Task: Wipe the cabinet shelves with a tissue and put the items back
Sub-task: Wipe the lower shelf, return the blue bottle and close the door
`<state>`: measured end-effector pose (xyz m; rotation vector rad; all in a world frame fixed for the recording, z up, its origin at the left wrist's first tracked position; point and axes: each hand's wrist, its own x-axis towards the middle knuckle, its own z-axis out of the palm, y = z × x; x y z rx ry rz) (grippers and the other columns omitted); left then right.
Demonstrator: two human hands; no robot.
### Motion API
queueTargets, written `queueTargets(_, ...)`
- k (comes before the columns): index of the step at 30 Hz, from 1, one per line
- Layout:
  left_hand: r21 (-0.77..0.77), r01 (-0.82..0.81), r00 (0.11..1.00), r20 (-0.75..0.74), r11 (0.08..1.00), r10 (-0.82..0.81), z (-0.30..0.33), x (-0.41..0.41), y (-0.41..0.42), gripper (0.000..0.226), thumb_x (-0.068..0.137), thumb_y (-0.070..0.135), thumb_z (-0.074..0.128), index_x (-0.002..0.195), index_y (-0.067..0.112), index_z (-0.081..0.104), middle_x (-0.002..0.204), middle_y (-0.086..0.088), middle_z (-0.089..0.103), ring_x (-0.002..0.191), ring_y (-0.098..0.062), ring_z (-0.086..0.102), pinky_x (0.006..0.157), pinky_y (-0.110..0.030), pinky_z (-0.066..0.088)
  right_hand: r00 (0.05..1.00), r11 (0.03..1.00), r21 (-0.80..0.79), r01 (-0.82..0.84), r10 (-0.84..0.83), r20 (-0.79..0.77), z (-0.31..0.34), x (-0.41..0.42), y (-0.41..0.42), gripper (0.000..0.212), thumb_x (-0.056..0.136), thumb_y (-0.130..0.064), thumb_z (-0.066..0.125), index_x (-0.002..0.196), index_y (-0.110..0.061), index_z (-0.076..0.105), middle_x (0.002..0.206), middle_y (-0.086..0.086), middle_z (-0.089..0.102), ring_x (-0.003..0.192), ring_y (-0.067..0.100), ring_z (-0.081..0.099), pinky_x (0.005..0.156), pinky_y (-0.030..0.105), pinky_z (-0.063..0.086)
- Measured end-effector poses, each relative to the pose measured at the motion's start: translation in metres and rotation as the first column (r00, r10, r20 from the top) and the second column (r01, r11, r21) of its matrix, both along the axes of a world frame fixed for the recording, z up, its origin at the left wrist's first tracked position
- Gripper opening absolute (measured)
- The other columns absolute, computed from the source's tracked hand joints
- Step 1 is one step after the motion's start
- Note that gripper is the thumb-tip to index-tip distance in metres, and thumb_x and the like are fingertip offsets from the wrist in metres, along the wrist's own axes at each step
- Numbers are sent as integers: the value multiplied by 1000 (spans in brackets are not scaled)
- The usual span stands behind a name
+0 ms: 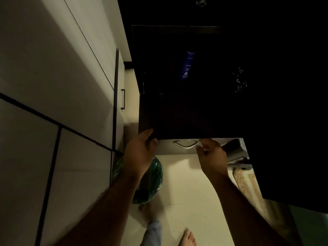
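Note:
A dark drawer (195, 112) stands pulled out below me, its inside very dim. A blue lotion bottle (187, 65) lies in it toward the back. Some small shiny metal items (239, 80) lie at its right side. My left hand (140, 153) grips the left corner of the pale drawer front (166, 149). My right hand (211, 155) curls over the top edge of the front, just right of the metal handle (186, 144). No tissue shows in either hand.
A green-lined bin (153, 180) stands on the floor under my left forearm. Bare feet (189, 237) show on the pale floor. A tiled wall fills the left, with a cabinet door and its handle (123, 99) beside it. A speckled counter edge (248, 185) runs at right.

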<state>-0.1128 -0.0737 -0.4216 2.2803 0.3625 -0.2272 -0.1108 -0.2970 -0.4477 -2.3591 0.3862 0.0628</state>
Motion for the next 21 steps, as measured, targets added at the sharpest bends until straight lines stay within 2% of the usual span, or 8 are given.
queueTargets(3, 29, 41, 999, 3, 999, -41, -2, -24, -11, 44, 98, 35, 54, 140, 24, 48, 132, -2, 60, 123, -15, 56, 106, -31, 43, 998, 998, 1, -67, 67, -16, 3, -15, -4, 24, 88, -22, 66, 111, -17, 67, 109, 5, 68, 98, 17, 66, 81, 20, 44)
queueTargets(6, 40, 84, 996, -33, 996, -83, 6, -50, -27, 48, 98, 35, 54, 144, 23, 44, 144, 0, 50, 130, -17, 49, 110, -38, 41, 996, 996, 28, -90, 90, -9, 12, -38, -13, 24, 88, -21, 65, 111, -17, 67, 110, 4, 67, 100, 18, 66, 86, 31, 52)
queueTargets(8, 69, 121, 993, -24, 990, -120, 19, -66, -37, 50, 98, 35, 53, 145, 21, 42, 149, -1, 45, 135, -18, 44, 114, -34, 34, 994, 993, 24, -113, 113, -14, 25, -57, -21, 23, 88, -21, 64, 111, -16, 67, 111, 3, 67, 100, 19, 65, 89, 32, 52)
queueTargets(11, 109, 175, 984, -8, 979, -175, 48, -90, -52, 52, 99, 36, 51, 147, 20, 39, 154, -2, 38, 140, -19, 37, 113, -27, 26, 988, 988, -4, -153, 153, -25, 53, -81, -31, 21, 89, -22, 62, 109, -16, 68, 108, 3, 68, 98, 20, 66, 84, 27, 50)
queueTargets(13, 138, 208, 977, 25, 968, -214, 76, -104, -61, 53, 100, 37, 50, 149, 21, 36, 156, -2, 34, 141, -19, 35, 113, -29, 26, 982, 981, -43, -191, 190, -14, 76, -93, -36, 17, 88, -22, 59, 102, -18, 68, 100, 4, 68, 90, 24, 65, 73, 22, 44)
queueTargets(15, 170, 226, 970, 57, 959, -238, 102, -116, -70, 55, 100, 38, 49, 150, 22, 33, 157, -1, 31, 142, -19, 33, 113, -31, 27, 970, 968, -81, -239, 241, 17, 100, -103, -40, 15, 85, -20, 55, 95, -16, 65, 93, 7, 67, 85, 28, 64, 67, 25, 43)
queueTargets(18, 216, 239, 961, 86, 947, -262, 141, -139, -76, 58, 99, 40, 50, 151, 23, 31, 159, 1, 27, 142, -19, 33, 113, -33, 28, 951, 950, -107, -292, 301, 74, 143, -123, -45, 20, 86, -11, 57, 104, -6, 66, 100, 15, 67, 91, 31, 63, 73, 35, 50)
queueTargets(21, 261, 255, 954, 90, 931, -286, 169, -155, -72, 62, 99, 45, 47, 153, 22, 26, 160, -1, 23, 145, -21, 26, 116, -37, 24, 925, 930, -134, -342, 359, 126, 174, -134, -52, 20, 91, -14, 56, 107, -6, 66, 100, 15, 68, 93, 33, 63, 77, 37, 50)
